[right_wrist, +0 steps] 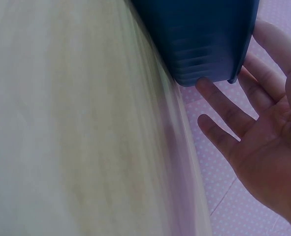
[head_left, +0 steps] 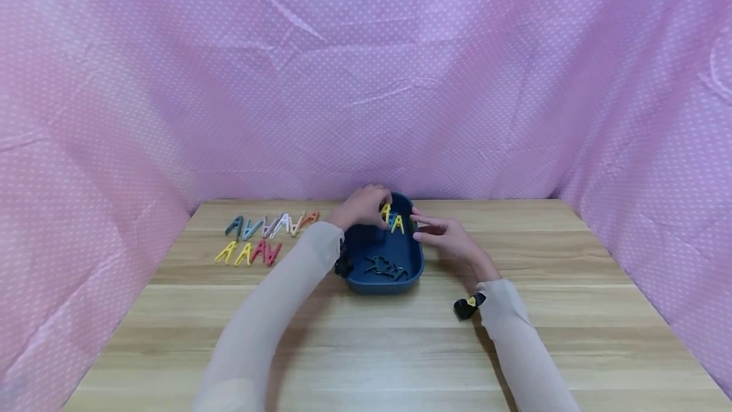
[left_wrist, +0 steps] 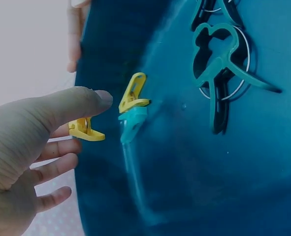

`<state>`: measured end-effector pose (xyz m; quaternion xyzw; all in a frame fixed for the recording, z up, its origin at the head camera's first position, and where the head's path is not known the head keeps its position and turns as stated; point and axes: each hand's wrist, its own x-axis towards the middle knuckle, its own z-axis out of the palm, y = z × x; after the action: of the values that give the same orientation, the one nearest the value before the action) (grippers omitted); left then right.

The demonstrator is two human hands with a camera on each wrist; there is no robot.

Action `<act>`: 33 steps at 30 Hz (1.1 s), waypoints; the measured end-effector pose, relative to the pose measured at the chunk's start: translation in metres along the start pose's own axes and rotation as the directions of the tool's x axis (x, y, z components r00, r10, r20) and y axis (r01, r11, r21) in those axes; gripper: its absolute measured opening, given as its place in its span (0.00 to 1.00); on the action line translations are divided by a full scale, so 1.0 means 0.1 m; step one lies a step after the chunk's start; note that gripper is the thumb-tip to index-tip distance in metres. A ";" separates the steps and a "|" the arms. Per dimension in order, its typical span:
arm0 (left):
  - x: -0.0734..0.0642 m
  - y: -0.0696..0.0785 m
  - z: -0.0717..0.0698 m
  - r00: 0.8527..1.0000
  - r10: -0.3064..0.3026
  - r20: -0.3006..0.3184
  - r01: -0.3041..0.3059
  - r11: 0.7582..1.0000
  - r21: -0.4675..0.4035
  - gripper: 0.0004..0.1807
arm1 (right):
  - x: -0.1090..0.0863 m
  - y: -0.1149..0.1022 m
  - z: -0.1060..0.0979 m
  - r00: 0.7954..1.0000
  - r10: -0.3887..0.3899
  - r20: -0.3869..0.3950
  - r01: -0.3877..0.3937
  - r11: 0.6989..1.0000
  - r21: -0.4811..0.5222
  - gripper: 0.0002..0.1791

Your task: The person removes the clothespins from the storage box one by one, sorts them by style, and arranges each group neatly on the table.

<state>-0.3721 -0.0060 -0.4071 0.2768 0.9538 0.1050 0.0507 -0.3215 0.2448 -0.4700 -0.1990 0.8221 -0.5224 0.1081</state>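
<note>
Taking the blue basin (head_left: pixel 383 283) as a clock seen from the head view, with twelve at the far edge of the bench (head_left: pixel 400 342), the left hand (head_left: pixel 363 204) works at twelve. Its thumb and forefinger pinch a small yellow clip (left_wrist: pixel 86 130) beside the basin wall, with the thumb nearly straight over it; the other fingers of that hand hang spread and hold nothing. The right hand (head_left: pixel 448 235) sits at three o'clock, its fingers apart and mostly straight, some of them touching the outside of the basin without gripping anything.

Just beside the held clip, towards one o'clock inside the basin, a turquoise clip (left_wrist: pixel 134 124) and a second yellow clip (left_wrist: pixel 134 92) lie close together. Two dark green spring clips (left_wrist: pixel 224 63) lie on the basin floor at six. Outside on the bench, around nine, are two rows of small clips (head_left: pixel 260 251) in mixed colours.

The step in hand looks to be the handling of one clip at the basin's far end; whether it is going in or coming out, I cannot tell. As I judge it, the next move calls for a firm but light pinch, clearance from the neighbouring pair, and the right hand steadying the wall.
</note>
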 end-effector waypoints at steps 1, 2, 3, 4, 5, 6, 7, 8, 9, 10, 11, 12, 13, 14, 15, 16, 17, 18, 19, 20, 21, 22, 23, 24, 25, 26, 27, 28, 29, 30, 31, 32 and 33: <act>-0.02 0.00 -0.01 1.000 -0.001 -0.001 0.001 1.000 -0.005 0.30 | 0.00 0.00 0.00 1.000 -0.001 0.000 0.001 1.000 0.001 0.30; -0.04 0.00 -0.03 1.000 -0.002 -0.001 0.002 1.000 -0.010 0.30 | 0.00 0.01 0.00 1.000 -0.011 0.002 0.011 1.000 0.000 0.30; -0.06 0.00 -0.05 1.000 -0.002 0.001 0.002 1.000 -0.015 0.30 | 0.00 0.01 0.00 1.000 -0.011 0.001 0.011 1.000 0.003 0.30; -0.09 -0.01 -0.07 1.000 -0.003 0.003 0.003 1.000 -0.022 0.30 | 0.00 0.01 0.00 1.000 -0.010 0.002 0.010 1.000 0.006 0.30; -0.12 -0.01 -0.09 1.000 -0.004 0.004 0.004 1.000 -0.024 0.30 | 0.00 0.01 0.00 1.000 -0.009 0.004 0.009 1.000 0.009 0.30; -0.15 -0.01 -0.11 1.000 -0.003 0.003 0.003 1.000 -0.026 0.30 | 0.00 0.01 0.00 1.000 -0.013 0.005 0.012 1.000 0.014 0.30; -0.18 -0.01 -0.14 1.000 -0.005 0.004 0.005 1.000 -0.030 0.31 | 0.00 0.01 0.00 1.000 -0.013 0.009 0.013 1.000 0.022 0.30; -0.21 -0.02 -0.16 1.000 -0.004 0.003 0.004 1.000 -0.028 0.31 | 0.00 0.01 0.01 1.000 -0.009 0.010 0.009 1.000 0.030 0.30; -0.24 -0.02 -0.19 1.000 -0.007 0.001 0.007 0.999 -0.032 0.31 | 0.00 0.01 0.01 1.000 -0.003 0.009 0.002 0.999 0.037 0.30; -0.27 -0.03 -0.21 1.000 -0.009 -0.003 0.008 0.999 -0.035 0.31 | 0.00 0.01 0.01 1.000 -0.009 0.010 0.008 0.999 0.037 0.30; -0.30 -0.04 -0.23 1.000 -0.009 -0.007 0.009 0.999 -0.038 0.31 | 0.00 0.01 0.01 1.000 -0.014 0.011 0.013 0.999 0.036 0.31; -0.33 -0.05 -0.26 1.000 -0.010 -0.009 0.010 0.999 -0.046 0.32 | 0.00 0.00 0.01 1.000 -0.019 0.011 0.018 0.999 0.035 0.31; -0.36 -0.06 -0.28 1.000 -0.013 -0.011 0.012 0.998 -0.056 0.32 | 0.00 0.00 0.01 1.000 -0.022 0.010 0.022 0.999 0.037 0.31; -0.39 -0.07 -0.30 1.000 -0.012 -0.014 0.011 0.998 -0.066 0.32 | 0.00 0.00 0.01 1.000 -0.025 0.008 0.025 0.999 0.032 0.31; -0.42 -0.08 -0.32 1.000 -0.012 -0.014 0.011 0.997 -0.082 0.32 | 0.00 0.00 0.01 1.000 -0.028 0.007 0.028 0.999 0.028 0.31; -0.45 -0.09 -0.34 1.000 -0.013 -0.017 0.011 0.996 -0.086 0.31 | 0.00 0.00 0.01 1.000 -0.028 0.007 0.028 0.999 0.025 0.31; -0.48 -0.11 -0.35 1.000 -0.012 -0.019 0.011 0.996 -0.094 0.31 | 0.00 -0.01 0.01 1.000 -0.024 0.007 0.024 0.999 0.025 0.31; -0.51 -0.12 -0.37 1.000 -0.014 -0.022 0.011 0.995 -0.102 0.31 | 0.00 -0.01 0.02 1.000 -0.023 0.007 0.022 0.999 0.023 0.31; -0.54 -0.14 -0.38 1.000 -0.014 -0.024 0.011 0.993 -0.114 0.31 | 0.00 -0.01 0.01 1.000 -0.020 0.008 0.020 1.000 0.023 0.31; -0.56 -0.15 -0.39 1.000 -0.013 -0.028 0.009 0.992 -0.122 0.31 | 0.00 0.00 0.01 1.000 -0.017 0.009 0.017 1.000 0.020 0.31; -0.58 -0.17 -0.40 0.999 -0.013 -0.034 0.008 0.991 -0.131 0.31 | 0.00 0.00 0.01 1.000 -0.017 0.009 0.017 1.000 0.022 0.31; -0.60 -0.19 -0.40 0.999 -0.015 -0.040 0.009 0.991 -0.137 0.31 | 0.00 0.00 0.01 1.000 -0.016 0.009 0.016 1.000 0.022 0.31; -0.63 -0.21 -0.41 0.999 -0.017 -0.046 0.010 0.989 -0.151 0.31 | 0.00 0.00 0.01 1.000 -0.016 0.009 0.016 1.000 0.022 0.31; -0.65 -0.24 -0.41 0.998 -0.020 -0.053 0.011 0.986 -0.165 0.31 | 0.00 0.01 0.01 1.000 -0.018 0.009 0.018 1.000 0.019 0.31; -0.67 -0.26 -0.41 0.998 -0.025 -0.061 0.013 0.984 -0.180 0.31 | 0.00 0.01 0.01 1.000 -0.015 0.009 0.015 1.000 0.021 0.31; -0.69 -0.29 -0.41 0.997 -0.029 -0.070 0.016 0.982 -0.189 0.32 | 0.00 0.01 0.01 1.000 -0.011 0.007 0.011 1.000 0.022 0.31; -0.70 -0.32 -0.41 0.996 -0.033 -0.079 0.016 0.979 -0.203 0.31 | 0.00 0.01 0.01 1.000 -0.005 0.005 0.004 1.000 0.020 0.31; -0.72 -0.35 -0.41 0.995 -0.040 -0.088 0.020 0.977 -0.211 0.31 | 0.00 0.00 0.01 1.000 0.002 0.004 -0.002 1.000 0.015 0.31; -0.74 -0.37 -0.41 0.994 -0.045 -0.099 0.023 0.976 -0.217 0.31 | 0.00 0.00 0.01 1.000 0.008 0.003 -0.008 1.000 0.013 0.31; -0.76 -0.40 -0.41 0.993 -0.047 -0.110 0.021 0.974 -0.224 0.31 | 0.00 0.00 0.01 1.000 0.015 -0.001 -0.015 1.000 0.012 0.31; -0.78 -0.43 -0.41 0.992 -0.046 -0.121 0.018 0.974 -0.225 0.31 | 0.00 -0.01 0.02 1.000 0.021 -0.003 -0.021 1.000 0.013 0.32; -0.80 -0.46 -0.41 0.990 -0.048 -0.130 0.017 0.974 -0.226 0.31 | 0.00 -0.01 0.01 1.000 0.022 -0.004 -0.022 1.000 0.008 0.32; -0.83 -0.48 -0.42 0.989 -0.046 -0.139 0.013 0.974 -0.226 0.30 | 0.00 -0.01 0.01 1.000 0.024 -0.007 -0.024 1.000 0.005 0.32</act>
<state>-0.3340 -0.0974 -0.3739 0.2467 0.9410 0.2310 0.0148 -0.3205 0.2434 -0.4693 -0.1872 0.8234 -0.5240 0.1119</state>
